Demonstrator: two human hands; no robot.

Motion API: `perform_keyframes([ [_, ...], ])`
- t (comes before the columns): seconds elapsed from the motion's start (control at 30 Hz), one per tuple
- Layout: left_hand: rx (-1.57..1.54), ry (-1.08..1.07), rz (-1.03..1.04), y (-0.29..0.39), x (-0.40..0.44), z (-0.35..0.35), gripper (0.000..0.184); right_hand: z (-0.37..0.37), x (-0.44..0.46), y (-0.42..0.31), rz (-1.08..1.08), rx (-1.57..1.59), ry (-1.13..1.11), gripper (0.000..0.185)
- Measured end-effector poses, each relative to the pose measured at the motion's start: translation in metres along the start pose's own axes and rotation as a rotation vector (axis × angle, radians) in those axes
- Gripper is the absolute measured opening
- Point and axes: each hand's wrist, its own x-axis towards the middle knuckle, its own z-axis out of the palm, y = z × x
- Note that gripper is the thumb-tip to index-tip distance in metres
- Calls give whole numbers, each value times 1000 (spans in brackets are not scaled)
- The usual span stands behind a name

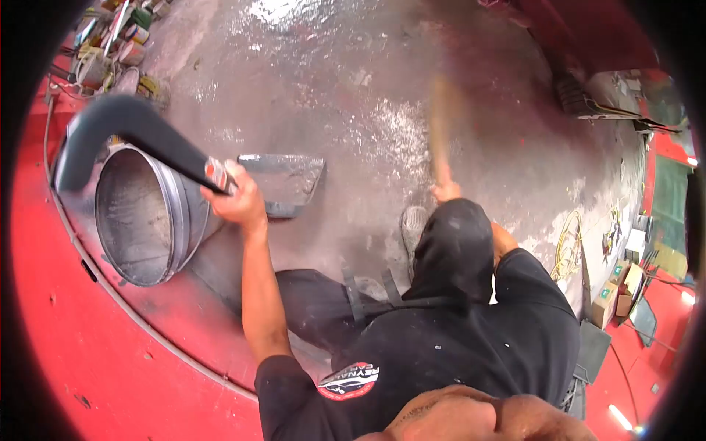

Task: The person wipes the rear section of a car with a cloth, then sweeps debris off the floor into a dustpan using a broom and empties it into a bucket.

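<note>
My left hand (239,198) is closed around a thick black curved handle (154,136) with an orange and white label near the grip. Just beyond that hand a dark dustpan (283,180) lies on the wet grey floor (353,95); the hand hides whether the handle joins it. My right hand (446,191), partly behind my dark-clothed knee, grips the near end of a pale wooden stick (440,125). The stick is blurred and points away across the floor, its far end too smeared to make out.
A large grey bucket (136,213) lies tipped at the left beside the red wall (44,294). Cans and containers (132,51) crowd the upper left. A tire (577,95) stands upper right; a coiled yellowish hose (566,246) and boxes (607,301) are at the right.
</note>
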Motion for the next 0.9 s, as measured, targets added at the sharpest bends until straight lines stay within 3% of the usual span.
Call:
perform_keyframes([
  [0.1,72,-24,34,-2,3,4,32,-32,-21,-86,137,-175,-332,77],
  [0.17,83,26,80,-3,4,-2,31,-59,-24,-119,-427,-331,-523,72],
  [0.27,143,87,-16,-24,-8,-22,26,-106,6,-159,-668,-535,-585,82],
  [0.33,-48,53,-276,-32,-15,-29,21,-120,48,-153,-820,-553,-516,81],
  [0.37,-91,50,-273,-20,-11,-30,19,-128,75,-158,-852,-577,-526,79],
  [0.5,-99,118,-184,-14,-14,-29,14,-128,145,-187,-624,-215,-221,82],
  [0.57,-190,144,-243,3,-12,-41,14,-106,189,-207,-526,-177,-19,82],
  [0.6,-302,138,-298,13,-13,-56,15,-89,216,-213,-452,-99,-16,84],
  [0.67,-374,85,-262,21,-17,-96,18,-58,237,-236,-320,0,-282,84],
  [0.8,-431,250,-302,43,-42,-173,19,16,218,-195,-692,-446,-282,92],
  [0.9,-326,294,-271,58,-69,-208,18,21,161,-201,-744,-428,-449,94],
])
